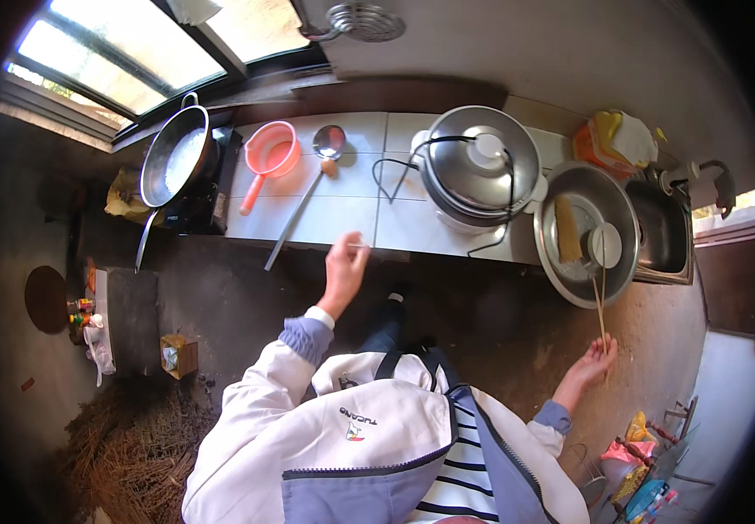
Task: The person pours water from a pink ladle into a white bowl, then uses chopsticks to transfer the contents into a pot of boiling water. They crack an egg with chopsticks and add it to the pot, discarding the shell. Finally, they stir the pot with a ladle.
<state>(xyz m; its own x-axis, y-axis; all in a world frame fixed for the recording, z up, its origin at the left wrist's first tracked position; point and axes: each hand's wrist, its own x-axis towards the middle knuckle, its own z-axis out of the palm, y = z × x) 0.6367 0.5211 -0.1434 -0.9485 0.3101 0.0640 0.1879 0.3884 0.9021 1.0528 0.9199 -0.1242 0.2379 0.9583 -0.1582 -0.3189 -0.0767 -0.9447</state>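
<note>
My right hand (592, 362) grips a pair of light chopsticks (599, 304), their far ends reaching over the rim of a wide metal basin (625, 216). A brown, flat scrubber-like piece (567, 229) and a white round thing (604, 245) show in the basin. My left hand (345, 272) is raised by the counter's front edge, thumb and fingers bent close together; whether something small sits between them is unclear. Closest to it is the long handle of a metal ladle (329, 142) on the tiled counter (351, 216).
An electric pot (479, 164) with a metal lid and black cord stands mid-counter. Left of the ladle is a pink dipper (273, 154). A wok (178, 160) rests on the stove (210, 203), its handle jutting past the front. Right of the basin is a sink (662, 229).
</note>
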